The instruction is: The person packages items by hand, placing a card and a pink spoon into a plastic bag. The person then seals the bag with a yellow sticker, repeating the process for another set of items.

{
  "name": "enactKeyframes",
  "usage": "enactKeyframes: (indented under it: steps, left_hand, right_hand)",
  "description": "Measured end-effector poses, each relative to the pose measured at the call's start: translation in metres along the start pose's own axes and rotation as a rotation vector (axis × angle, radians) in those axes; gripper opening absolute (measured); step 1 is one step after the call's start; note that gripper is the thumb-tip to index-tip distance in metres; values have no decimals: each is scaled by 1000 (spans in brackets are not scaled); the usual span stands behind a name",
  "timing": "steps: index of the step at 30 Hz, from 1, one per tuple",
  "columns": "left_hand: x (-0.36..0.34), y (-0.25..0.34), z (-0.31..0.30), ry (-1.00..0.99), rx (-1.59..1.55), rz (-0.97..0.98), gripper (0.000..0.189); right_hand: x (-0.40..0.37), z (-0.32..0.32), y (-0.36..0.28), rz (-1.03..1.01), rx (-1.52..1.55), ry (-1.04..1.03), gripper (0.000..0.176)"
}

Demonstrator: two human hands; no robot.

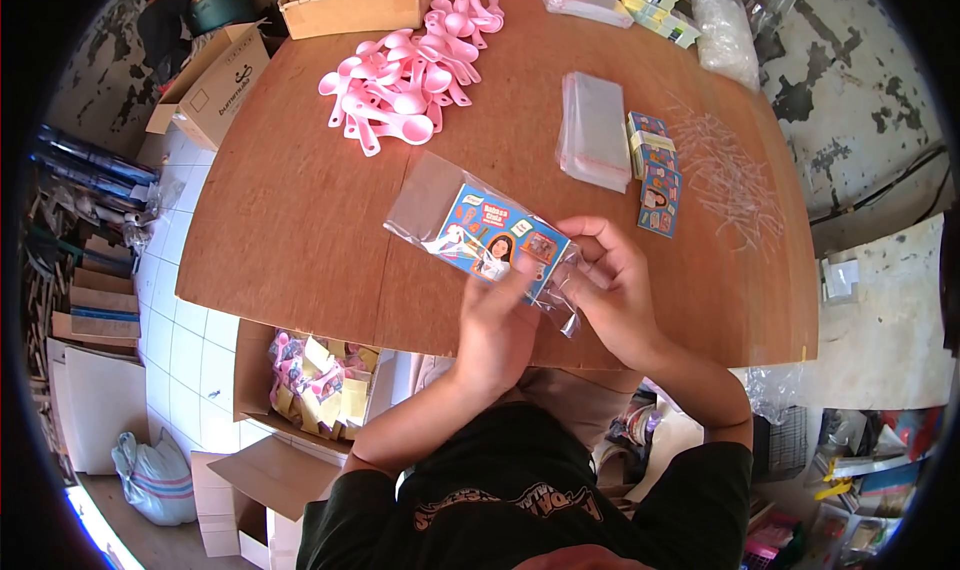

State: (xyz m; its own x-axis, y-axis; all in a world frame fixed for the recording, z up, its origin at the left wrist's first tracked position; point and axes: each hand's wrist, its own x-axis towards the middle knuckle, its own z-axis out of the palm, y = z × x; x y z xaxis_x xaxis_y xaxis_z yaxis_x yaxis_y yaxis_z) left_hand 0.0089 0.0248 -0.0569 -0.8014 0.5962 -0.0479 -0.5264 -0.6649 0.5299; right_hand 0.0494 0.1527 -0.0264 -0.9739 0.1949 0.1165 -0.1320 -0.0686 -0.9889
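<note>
Over the near part of the wooden table point(300, 240), a clear bag point(425, 195) with a blue printed card point(510, 232) inside is held up between both hands. The left hand point(495, 335) grips the bag at the card's near edge, its thumb on top and the fingers beneath mostly hidden; the right hand point(620, 295) is partly closed, thumb and fingers pinching the crumpled film at the bag's right end. To handle this well, the left hand would best steady the card with light thumb pressure, flat and unbent, while the right gathers or smooths only loose film, clear of the printed corners; pulling hard could crease the card or split the thin plastic. The card's printed side faces up, its lettering along the far side and roughly readable to the wearer. Its long axis slants from far left to near right, in line with the bag, whose flat, cardless stretch points far left. Beyond lie pink spoons point(410, 90), with a stack of clear bags point(592, 135) to their right.
</note>
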Motion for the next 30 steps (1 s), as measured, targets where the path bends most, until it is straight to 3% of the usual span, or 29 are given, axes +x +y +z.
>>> enactKeyframes:
  steps: [2,7,15,21,30]
  left_hand:
    - [7,10,2,-35,-238,137,40]
    - [15,20,4,121,-233,283,37]
    - [12,13,5,111,-204,218,35]
    - [8,6,6,45,-186,181,34]
    - [4,0,11,130,-51,147,34]
  right_hand:
    - [-3,0,-10,221,-10,3,33]
    - [-5,-3,6,118,83,-60,27]
    - [-5,2,6,214,49,-117,20]
    - [-6,10,7,255,151,-61,18]
    - [-6,17,10,256,-17,55,16]
